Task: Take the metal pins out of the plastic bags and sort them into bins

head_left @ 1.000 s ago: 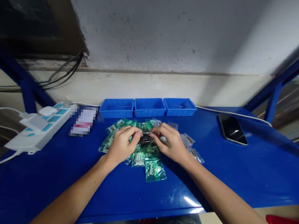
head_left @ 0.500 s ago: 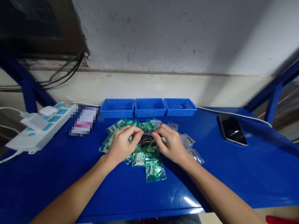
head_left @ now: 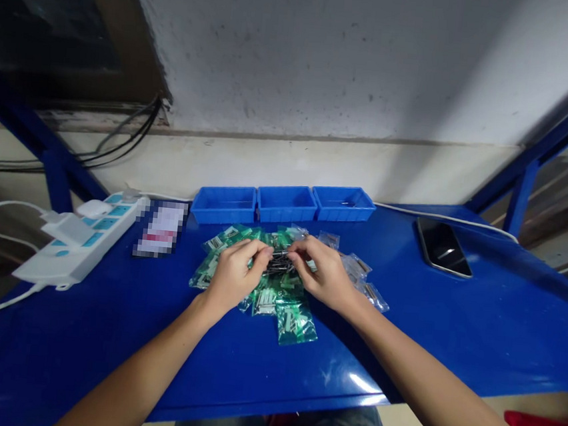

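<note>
Amid glossy packets (head_left: 297, 324) — slender rods (head_left: 280, 263)

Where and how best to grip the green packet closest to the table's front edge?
Probably pinch the near edge, coming from the person's side. The green packet juts out of the pile, so that edge looks free, while its far end meets other packets. Both the left hand and right hand are beyond it.

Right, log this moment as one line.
left hand: at dark rods, hold unclear | right hand: same | plastic packets: around rods | blue trays: behind packets
</note>
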Motion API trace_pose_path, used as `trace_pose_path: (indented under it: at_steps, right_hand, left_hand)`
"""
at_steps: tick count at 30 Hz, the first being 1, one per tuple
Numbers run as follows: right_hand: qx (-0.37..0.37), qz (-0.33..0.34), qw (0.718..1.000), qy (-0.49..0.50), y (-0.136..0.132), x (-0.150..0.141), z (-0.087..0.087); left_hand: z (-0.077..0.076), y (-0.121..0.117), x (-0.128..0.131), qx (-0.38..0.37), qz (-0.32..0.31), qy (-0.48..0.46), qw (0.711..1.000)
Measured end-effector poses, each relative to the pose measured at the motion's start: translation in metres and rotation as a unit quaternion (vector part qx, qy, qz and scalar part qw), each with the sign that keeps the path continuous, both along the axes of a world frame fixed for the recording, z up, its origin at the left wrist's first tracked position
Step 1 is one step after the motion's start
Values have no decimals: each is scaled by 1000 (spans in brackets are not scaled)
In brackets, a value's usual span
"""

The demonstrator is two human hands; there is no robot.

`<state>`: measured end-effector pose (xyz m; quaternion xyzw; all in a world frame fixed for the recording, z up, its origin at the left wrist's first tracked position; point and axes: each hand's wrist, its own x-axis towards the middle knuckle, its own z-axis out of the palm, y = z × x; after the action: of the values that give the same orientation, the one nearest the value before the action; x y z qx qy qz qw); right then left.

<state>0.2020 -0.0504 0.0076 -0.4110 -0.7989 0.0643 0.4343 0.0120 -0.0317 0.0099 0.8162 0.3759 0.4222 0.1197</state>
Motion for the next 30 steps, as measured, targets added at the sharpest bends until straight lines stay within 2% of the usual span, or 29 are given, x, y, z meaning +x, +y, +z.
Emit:
trace_pose_path:
  at_steps: [5,12,16,21,23,26,28,30]
  right_hand:
    - [4,-25,1000,1,1,0,0]
    - [-20,-10,1000,9,-2,0,1]
    - [1,4,1000,4,-1,-1,-2]
    - [22,6,999,-22,0,-1,1]
    - [52,-8,998,-23,0,3,5]
    - [166,-73,983,23,2,17,14]
    - [258,-152,950,85,7,32,20]
    - [315,-229,909,150,13,48,25]
  left_hand:
    - [-1,-2,0,-27,-8,-12,1000]
    - [0,-1,1,-36,16,-11,999]
    - [0,-1,1,-29,26,-7,999]
    - [0,-1,1,-25,8,-1,1000]
    - [1,0,-1,-41,-1,16,999]
    - [3,3,-3,-71,6,77,994]
    - [3,6,-4,-87,12,119,989]
    - [4,6,-4,-100,8,150,984]
